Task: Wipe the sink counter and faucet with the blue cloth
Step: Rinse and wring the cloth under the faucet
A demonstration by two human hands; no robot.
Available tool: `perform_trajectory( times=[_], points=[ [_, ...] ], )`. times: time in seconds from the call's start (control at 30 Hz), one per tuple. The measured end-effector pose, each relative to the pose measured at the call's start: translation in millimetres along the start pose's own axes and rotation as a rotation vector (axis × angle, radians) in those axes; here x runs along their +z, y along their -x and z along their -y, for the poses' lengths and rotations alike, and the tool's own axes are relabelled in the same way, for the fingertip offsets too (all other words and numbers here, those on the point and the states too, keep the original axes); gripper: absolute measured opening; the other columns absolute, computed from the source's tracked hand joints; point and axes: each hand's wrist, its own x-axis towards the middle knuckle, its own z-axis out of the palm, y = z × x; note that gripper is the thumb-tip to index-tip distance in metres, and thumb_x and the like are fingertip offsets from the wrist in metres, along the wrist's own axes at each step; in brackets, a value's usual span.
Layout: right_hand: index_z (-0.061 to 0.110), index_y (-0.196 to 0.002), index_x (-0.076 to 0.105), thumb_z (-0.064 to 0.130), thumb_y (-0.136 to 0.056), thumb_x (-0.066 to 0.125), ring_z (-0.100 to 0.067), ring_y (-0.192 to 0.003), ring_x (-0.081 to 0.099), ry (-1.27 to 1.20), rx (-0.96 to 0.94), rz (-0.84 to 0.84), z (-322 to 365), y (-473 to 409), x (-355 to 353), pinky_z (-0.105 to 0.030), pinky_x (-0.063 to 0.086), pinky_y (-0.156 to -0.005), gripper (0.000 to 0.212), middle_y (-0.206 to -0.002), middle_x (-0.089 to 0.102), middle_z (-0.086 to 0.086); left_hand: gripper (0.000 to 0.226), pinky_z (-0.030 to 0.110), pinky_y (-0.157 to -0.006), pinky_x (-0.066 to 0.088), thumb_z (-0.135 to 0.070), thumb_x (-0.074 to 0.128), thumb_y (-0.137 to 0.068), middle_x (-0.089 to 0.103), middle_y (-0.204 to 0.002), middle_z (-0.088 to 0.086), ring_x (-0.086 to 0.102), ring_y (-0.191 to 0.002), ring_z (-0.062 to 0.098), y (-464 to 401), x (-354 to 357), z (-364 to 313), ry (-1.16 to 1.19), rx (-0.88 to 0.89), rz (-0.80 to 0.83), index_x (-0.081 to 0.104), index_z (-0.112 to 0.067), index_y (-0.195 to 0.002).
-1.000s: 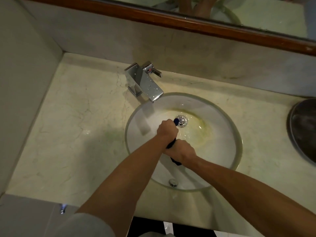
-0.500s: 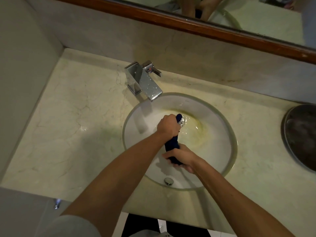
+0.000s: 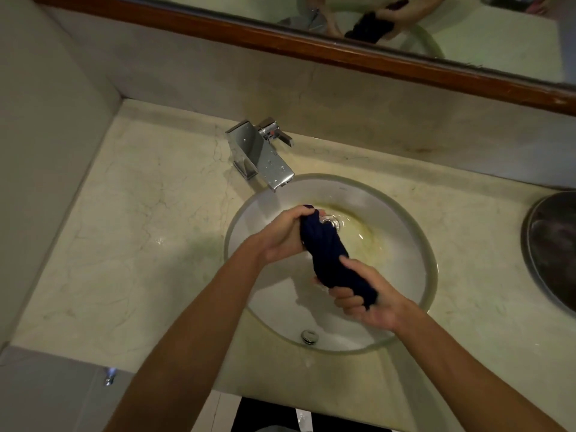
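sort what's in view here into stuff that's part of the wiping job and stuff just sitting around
Part of the job:
blue cloth, bunched, gripped by left hand and right hand
faucet
sink counter

Just there:
sink bowl
drain
dark round dish, right edge
mirror

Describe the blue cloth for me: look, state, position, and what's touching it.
The cloth is dark navy, soft fabric bunched into a thick twisted roll. It is held above the basin, running diagonally from near the drain down toward the person. The left hand grips its far end, and the right hand grips its near end. Nothing else touches it.
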Motion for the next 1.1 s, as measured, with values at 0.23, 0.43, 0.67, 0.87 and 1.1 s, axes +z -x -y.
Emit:
perform_trajectory(
  times=[0.23, 0.43, 0.67, 0.87, 1.1],
  points=[
    [0.002, -0.113, 0.057, 0.044, -0.094, 0.066, -0.016, -0.062, 0.063, -0.284, 0.012, 0.537, -16.8, -0.9, 4.5, -0.023, 0.051, -0.053, 0.047, -0.082, 0.06, -0.009, 0.026, 0.045, -0.107, 0.042, -0.033, 0.06, -0.095, 0.073, -0.103, 0.004, 0.069, -0.101, 0.019, 30.6, 31.6, 20.6, 0.282, 0.24, 0.116, 0.076, -0.015, -0.084],
    [0.004, -0.125, 0.055, 0.022, -0.097, 0.064, -0.019, -0.086, 0.071, -0.261, -0.094, 0.676, -28.0, 3.4, 23.0, -0.024, 0.059, -0.073, 0.034, -0.112, 0.063, -0.011, 0.028, 0.054, -0.098, 0.051, -0.021, 0.072, -0.089, 0.067, -0.096, 0.003, 0.068, -0.093, 0.022, 33.8, 42.0, 36.2, 0.559, 0.389, 0.381, 0.058, -0.015, -0.112],
    [0.009, -0.096, 0.06, 0.039, -0.082, 0.083, -0.011, -0.044, 0.042, 0.573, -0.059, -0.333, -2.7, -2.0, 44.4, -0.023, 0.032, -0.041, 0.041, -0.065, 0.054, -0.001, 0.027, 0.038, -0.072, 0.058, -0.024, 0.066, -0.095, 0.063, -0.063, 0.006, 0.063, -0.054, 0.02, -6.8, 32.8, 19.7, -0.316, 0.176, -0.315, 0.069, -0.009, -0.072],
    [0.012, -0.079, 0.06, 0.033, -0.079, 0.074, -0.013, -0.054, 0.056, 1.213, -0.073, -0.874, 5.6, -67.5, 35.9, -0.024, 0.038, -0.047, 0.025, -0.069, 0.063, -0.001, 0.017, 0.032, -0.069, 0.054, -0.014, 0.058, -0.09, 0.073, -0.093, 0.016, 0.071, -0.087, 0.033, -74.1, 3.7, 38.7, -0.911, 0.004, -0.648, 0.058, -0.006, -0.074],
    [0.016, -0.079, 0.068, 0.035, -0.081, 0.058, -0.021, -0.065, 0.07, 1.561, -0.044, -0.972, 5.3, -78.1, 41.0, -0.032, 0.059, -0.066, 0.022, -0.071, 0.07, -0.001, 0.019, 0.036, -0.085, 0.054, -0.009, 0.053, -0.092, 0.07, -0.114, 0.014, 0.068, -0.106, 0.034, -78.7, 7.7, 39.0, -1.203, -0.012, -0.666, 0.068, -0.006, -0.104]
  ],
)
